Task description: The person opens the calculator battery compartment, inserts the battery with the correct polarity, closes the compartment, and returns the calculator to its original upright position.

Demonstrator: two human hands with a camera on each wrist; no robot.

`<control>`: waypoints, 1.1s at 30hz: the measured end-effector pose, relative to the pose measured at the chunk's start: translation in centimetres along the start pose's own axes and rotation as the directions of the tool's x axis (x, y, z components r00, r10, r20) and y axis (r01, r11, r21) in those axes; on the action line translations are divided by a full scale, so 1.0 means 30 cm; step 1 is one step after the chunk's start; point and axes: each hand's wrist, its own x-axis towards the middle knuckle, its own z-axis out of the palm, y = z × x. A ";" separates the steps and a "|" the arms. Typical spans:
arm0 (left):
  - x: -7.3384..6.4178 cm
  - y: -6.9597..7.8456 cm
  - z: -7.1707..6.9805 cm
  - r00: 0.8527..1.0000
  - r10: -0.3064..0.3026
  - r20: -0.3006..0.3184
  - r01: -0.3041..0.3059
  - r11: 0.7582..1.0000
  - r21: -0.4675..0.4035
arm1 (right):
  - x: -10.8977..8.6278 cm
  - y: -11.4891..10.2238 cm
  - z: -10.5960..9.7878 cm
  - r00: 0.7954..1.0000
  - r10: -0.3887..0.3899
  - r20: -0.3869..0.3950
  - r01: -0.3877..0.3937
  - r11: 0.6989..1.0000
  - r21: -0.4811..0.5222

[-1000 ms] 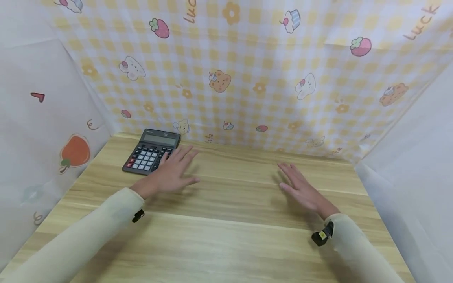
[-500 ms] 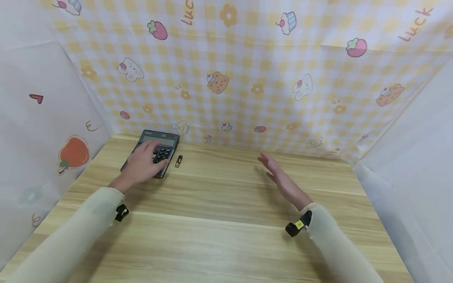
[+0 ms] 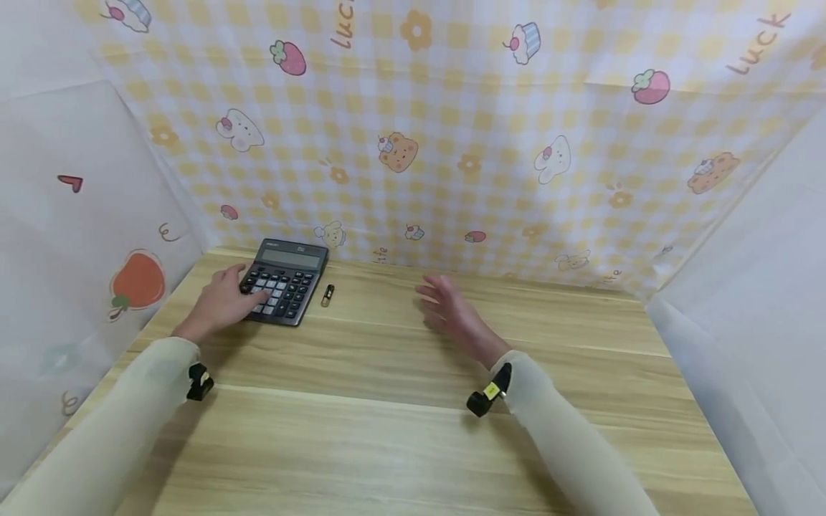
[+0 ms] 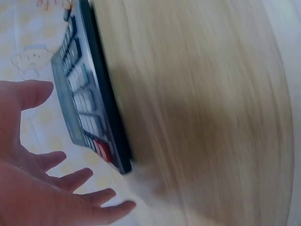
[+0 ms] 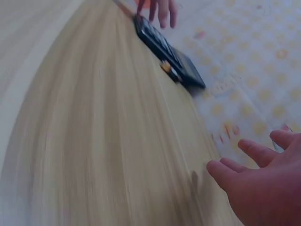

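A dark grey calculator (image 3: 293, 256) with grey, black and red keys lies at the back left of the table. At its left side is my left hand (image 3: 219, 299), the thumb reaching over the keys. In the left wrist view, that hand's fingers (image 4: 75, 179) are spread and apart from the calculator (image 4: 101, 89). A small black and copper battery (image 3: 328, 295) lies just right of the calculator. Over the middle of the table, my right hand (image 3: 459, 315) holds nothing, its fingers extended toward the battery and calculator.
The wooden table (image 3: 387, 444) has a yellow checked cloth (image 3: 439, 107) with cartoon prints hanging along its back edge. White sheets stand at the left (image 3: 39, 236) and right (image 3: 761, 322) sides.
My left hand has moved left across the calculator to its left side, uncovering the battery and most keys. My right hand has moved left toward the table's middle.
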 end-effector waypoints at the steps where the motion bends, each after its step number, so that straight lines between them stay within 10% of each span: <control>1: 0.004 -0.008 -0.001 1.000 -0.006 0.006 0.006 1.000 0.004 | 0.012 0.002 0.021 1.000 0.010 0.006 -0.010 1.000 0.002; 15: 0.056 -0.035 -0.021 0.995 -0.082 0.054 0.083 0.997 -0.001 | 0.168 0.034 0.293 0.992 0.124 0.033 -0.118 0.982 -0.149; 24: 0.072 -0.036 -0.022 0.995 -0.084 0.057 0.084 0.996 -0.002 | 0.199 0.056 0.435 0.991 0.105 0.086 -0.040 0.833 -0.551; 33: 0.089 -0.009 -0.024 0.996 -0.062 0.060 0.062 0.998 -0.007 | 0.246 0.061 0.515 0.988 0.144 0.054 -0.094 0.845 -0.527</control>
